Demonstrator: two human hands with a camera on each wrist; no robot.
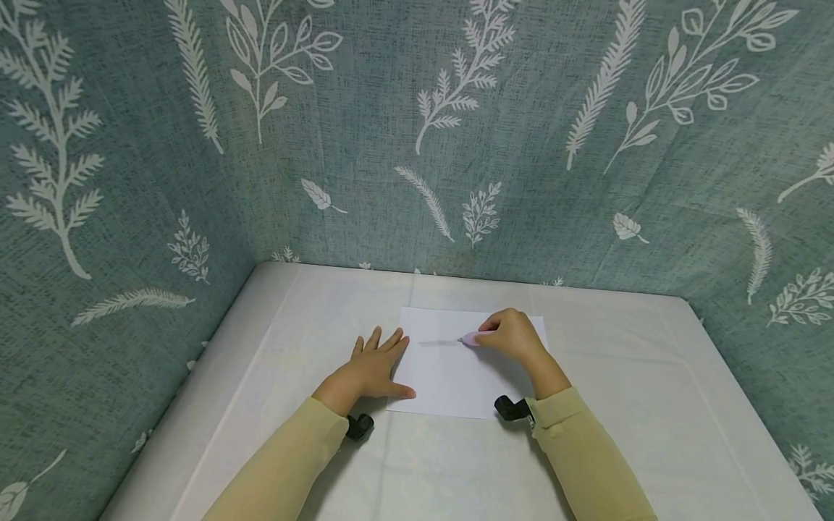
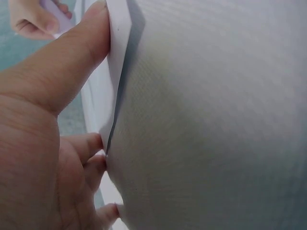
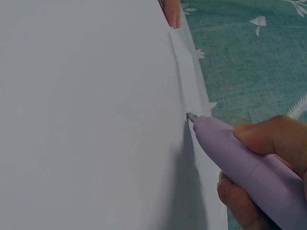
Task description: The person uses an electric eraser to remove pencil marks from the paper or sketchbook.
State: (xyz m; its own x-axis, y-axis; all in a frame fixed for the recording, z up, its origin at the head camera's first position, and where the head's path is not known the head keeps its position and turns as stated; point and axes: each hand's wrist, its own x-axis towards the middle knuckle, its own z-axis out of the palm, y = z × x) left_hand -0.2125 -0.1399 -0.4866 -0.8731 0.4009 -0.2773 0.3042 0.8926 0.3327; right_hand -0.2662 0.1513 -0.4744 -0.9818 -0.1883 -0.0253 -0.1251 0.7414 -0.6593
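A white sheet of paper lies on the covered table, its near left edge slightly raised in the left wrist view. My left hand rests across the sheet's left edge with fingers spread; its thumb presses on the paper. In my right hand I grip a purple pen-shaped tool with a small metal tip. That tip touches the paper's upper part, at the right end of a thin greyish streak. Whether the streak is a drawn line or a slit I cannot tell.
A white cloth covers the table around the sheet. Green-blue fabric with white leaf patterns hangs behind and at both sides. Black wrist cameras are worn at both cuffs.
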